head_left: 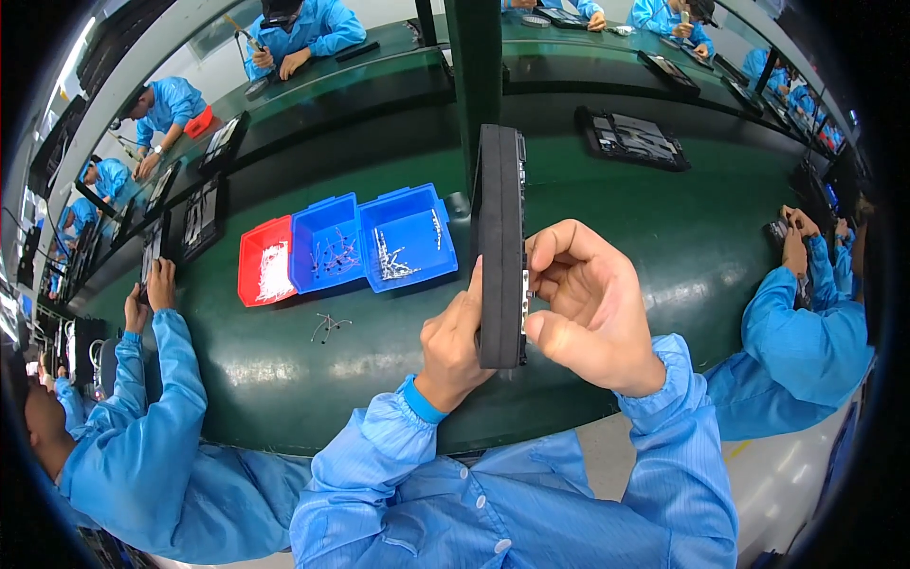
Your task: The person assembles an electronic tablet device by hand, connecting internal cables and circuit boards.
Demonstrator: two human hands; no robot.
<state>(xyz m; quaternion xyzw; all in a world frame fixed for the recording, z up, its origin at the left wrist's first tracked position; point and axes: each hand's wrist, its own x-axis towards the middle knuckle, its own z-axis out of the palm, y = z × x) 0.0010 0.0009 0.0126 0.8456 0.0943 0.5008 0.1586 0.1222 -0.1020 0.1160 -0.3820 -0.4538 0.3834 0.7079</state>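
Observation:
A black rectangular case [502, 247] stands on edge in front of me, its narrow side turned toward me. My left hand [455, 337] grips it from the left, fingers behind its left face. On the right, my right hand [602, 308] is curled, with thumb and forefinger at the case's inner side. A small whitish metallic strip [526, 299] shows there between the fingertips. Whatever the right fingers pinch is too small or hidden to name. Left of my hands, a few thin wired parts [330, 327] lie loose on the green bench [379, 398].
A red bin [248, 270] with white pieces joins two blue bins, one [322, 213] with wired parts, another [408, 213] with metallic strips. Another open black case [635, 139] lies at the far right. A green post [474, 76] rises behind. Co-workers in blue sit on both sides and opposite.

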